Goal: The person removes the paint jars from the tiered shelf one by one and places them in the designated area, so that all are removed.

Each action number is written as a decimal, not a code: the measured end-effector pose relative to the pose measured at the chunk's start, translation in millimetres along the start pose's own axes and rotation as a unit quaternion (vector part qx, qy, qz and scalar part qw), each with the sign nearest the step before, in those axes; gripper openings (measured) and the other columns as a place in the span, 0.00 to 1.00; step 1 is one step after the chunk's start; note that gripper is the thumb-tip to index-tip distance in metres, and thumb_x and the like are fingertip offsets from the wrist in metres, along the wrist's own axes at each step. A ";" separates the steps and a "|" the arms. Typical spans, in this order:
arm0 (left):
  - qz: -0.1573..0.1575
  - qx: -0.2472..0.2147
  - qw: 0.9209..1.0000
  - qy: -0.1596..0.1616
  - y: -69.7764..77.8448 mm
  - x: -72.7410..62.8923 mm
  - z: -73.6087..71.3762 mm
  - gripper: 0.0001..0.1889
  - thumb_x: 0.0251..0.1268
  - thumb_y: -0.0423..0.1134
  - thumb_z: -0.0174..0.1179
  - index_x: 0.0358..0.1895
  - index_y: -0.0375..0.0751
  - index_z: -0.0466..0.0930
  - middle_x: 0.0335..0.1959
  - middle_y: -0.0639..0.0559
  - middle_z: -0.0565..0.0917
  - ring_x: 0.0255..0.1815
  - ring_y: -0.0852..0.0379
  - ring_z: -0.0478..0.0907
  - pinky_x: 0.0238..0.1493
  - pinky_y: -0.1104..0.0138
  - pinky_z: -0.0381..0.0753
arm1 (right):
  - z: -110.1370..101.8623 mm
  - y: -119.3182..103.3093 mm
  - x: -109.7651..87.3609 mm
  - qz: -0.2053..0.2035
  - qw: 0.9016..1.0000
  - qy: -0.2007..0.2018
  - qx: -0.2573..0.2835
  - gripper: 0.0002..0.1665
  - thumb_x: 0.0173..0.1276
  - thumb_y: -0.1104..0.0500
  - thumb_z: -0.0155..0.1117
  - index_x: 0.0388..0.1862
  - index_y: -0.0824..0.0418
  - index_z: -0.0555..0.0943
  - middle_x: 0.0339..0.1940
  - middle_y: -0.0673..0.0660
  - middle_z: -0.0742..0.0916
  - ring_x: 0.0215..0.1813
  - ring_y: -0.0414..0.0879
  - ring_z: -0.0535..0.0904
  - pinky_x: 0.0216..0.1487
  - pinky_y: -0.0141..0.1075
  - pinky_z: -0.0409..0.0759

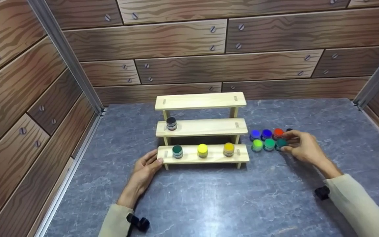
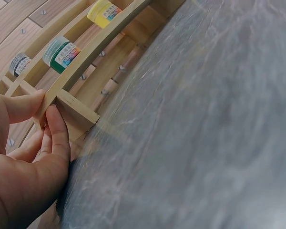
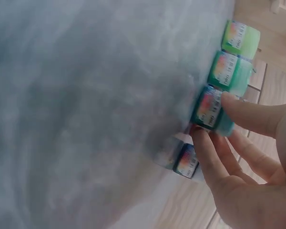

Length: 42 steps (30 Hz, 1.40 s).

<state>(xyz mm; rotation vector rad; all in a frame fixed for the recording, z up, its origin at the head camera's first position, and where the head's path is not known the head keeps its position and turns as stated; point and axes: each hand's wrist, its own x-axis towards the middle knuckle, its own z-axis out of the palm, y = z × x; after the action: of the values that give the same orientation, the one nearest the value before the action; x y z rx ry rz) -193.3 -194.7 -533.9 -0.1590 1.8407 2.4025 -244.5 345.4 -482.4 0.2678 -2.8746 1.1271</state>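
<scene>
A pale wooden three-tier stand (image 1: 202,127) stands on the grey table. My left hand (image 1: 145,168) pinches the left end of its lowest tier, thumb on top and fingers beneath, as the left wrist view shows. On that tier sit a dark green paint jar (image 1: 177,151), a yellow one (image 1: 202,150) and an amber one (image 1: 229,149). A black paint jar (image 1: 171,123) is on the middle tier. Right of the stand, my right hand (image 1: 303,146) holds a dark teal paint jar (image 3: 209,109) between thumb and fingers, at the end of a row.
Beside the teal jar are a green jar (image 1: 269,144) and a lime jar (image 1: 257,145). Behind them stand a violet jar (image 1: 255,135), a blue jar (image 1: 266,134), a red jar (image 1: 278,133) and a partly hidden dark jar (image 1: 289,129). Wood-patterned walls (image 1: 183,39) enclose the table.
</scene>
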 end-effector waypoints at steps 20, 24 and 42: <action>-0.003 -0.010 1.000 0.004 -1.3 0.9 -0.7 0.33 0.76 0.26 0.62 0.79 0.23 0.62 0.76 0.25 0.69 0.62 0.53 0.80 0.59 0.71 0.83 | 4.9 -132.4 33.7 -0.092 0.993 -0.035 0.060 0.27 0.73 0.61 0.74 0.66 0.70 0.80 0.62 0.71 0.86 0.62 0.66 0.85 0.68 0.59 0.82; -0.002 -0.016 1.000 -0.003 -1.1 1.9 0.0 0.32 0.76 0.26 0.61 0.79 0.23 0.62 0.76 0.25 0.69 0.62 0.53 0.80 0.60 0.71 0.83 | 26.1 -160.8 48.5 -0.131 0.988 -0.044 0.068 0.26 0.72 0.62 0.75 0.65 0.70 0.82 0.60 0.70 0.87 0.60 0.65 0.86 0.67 0.58 0.83; 0.001 -0.017 1.000 -0.006 -0.9 2.3 -1.8 0.33 0.76 0.25 0.61 0.79 0.21 0.60 0.77 0.23 0.66 0.63 0.52 0.79 0.61 0.70 0.82 | 112.5 -245.1 90.7 -0.156 0.978 -0.100 0.097 0.27 0.70 0.61 0.75 0.65 0.69 0.82 0.62 0.66 0.88 0.59 0.60 0.87 0.65 0.48 0.86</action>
<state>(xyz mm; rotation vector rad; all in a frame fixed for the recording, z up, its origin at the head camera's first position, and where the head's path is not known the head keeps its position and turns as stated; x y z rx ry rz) -195.4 -196.1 -535.6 -0.1464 1.7969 2.4319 -288.1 79.4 -391.4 0.8538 -2.7422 1.3835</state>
